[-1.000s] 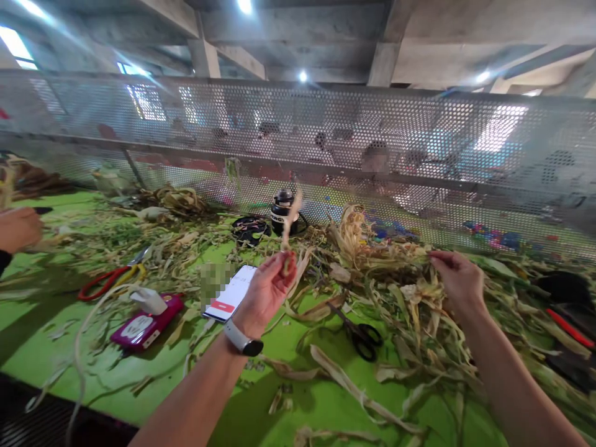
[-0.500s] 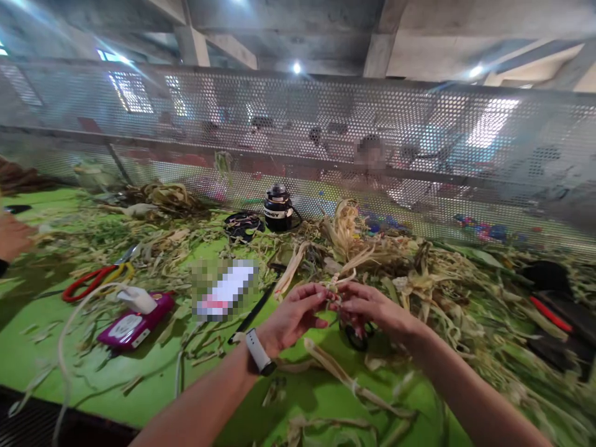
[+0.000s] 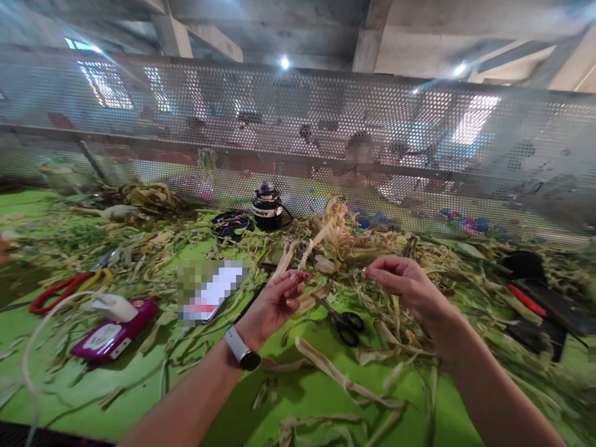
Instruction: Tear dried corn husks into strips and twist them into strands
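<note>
My left hand (image 3: 279,301), with a watch (image 3: 241,349) on the wrist, is closed in a pinch. At its fingertips is the lower end of a pale dried husk strip (image 3: 313,243), with a small red bit beside it. My right hand (image 3: 410,285) is apart from it, to the right, thumb and forefinger pinched on something tiny and pale that I cannot make out. Between and below the hands, black-handled scissors (image 3: 343,323) lie on the green table (image 3: 326,385). A twisted husk strip (image 3: 338,375) lies in front of them.
Loose husks (image 3: 149,202) cover much of the table. On the left are red-and-yellow-handled scissors (image 3: 69,288), a purple power strip (image 3: 116,332) with a white plug, and a phone (image 3: 214,292). Behind stand a black jar (image 3: 267,208) and a perforated metal screen (image 3: 288,124). Dark tools (image 3: 544,304) lie right.
My hands were together at the husk strip and have moved apart, the right one going right and slightly up. The black-handled scissors now show fully. The view has shifted a little to the right.
</note>
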A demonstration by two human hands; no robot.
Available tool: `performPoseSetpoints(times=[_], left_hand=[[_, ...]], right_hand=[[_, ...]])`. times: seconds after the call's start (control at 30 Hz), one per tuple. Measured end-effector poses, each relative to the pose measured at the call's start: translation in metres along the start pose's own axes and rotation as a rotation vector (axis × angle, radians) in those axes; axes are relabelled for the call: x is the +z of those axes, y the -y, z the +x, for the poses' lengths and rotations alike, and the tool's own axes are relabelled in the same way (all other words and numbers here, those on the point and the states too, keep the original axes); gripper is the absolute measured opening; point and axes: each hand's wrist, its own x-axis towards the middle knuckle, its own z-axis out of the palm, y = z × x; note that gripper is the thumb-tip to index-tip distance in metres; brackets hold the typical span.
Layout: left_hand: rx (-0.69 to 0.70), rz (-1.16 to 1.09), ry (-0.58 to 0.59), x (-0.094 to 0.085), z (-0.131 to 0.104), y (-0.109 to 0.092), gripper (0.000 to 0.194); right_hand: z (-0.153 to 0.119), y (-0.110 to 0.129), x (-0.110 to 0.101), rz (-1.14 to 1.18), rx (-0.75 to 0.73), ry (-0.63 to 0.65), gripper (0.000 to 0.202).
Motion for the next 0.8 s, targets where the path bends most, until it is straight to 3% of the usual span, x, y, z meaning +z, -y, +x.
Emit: performPoseSetpoints(times=[0.13,0.33,0.53,0.8], left_hand=[[0.031,0.035,-0.090,-0.004,0.007,0.003,0.012],[-0.099,0.240,-0.033,-0.003,0.005,0.016,0.005],[-0.248,0.304,0.017,0.001,0.002,0.019,0.002],[-0.261,0.328,0.057,0.002,0.000,0.021,0.007]], right_hand=[[-0.010,0.007,-0.006,0.096,-0.032,0.069,0.026],[-0.003,-0.008,0.018,-0.367,0.032,0.275,0.026],[0.005,-0.022,0.027,-0.465,-0.021,0.257,0.028],[0.006,-0.024,0.033,-0.509,-0.066,0.262,0.025]])
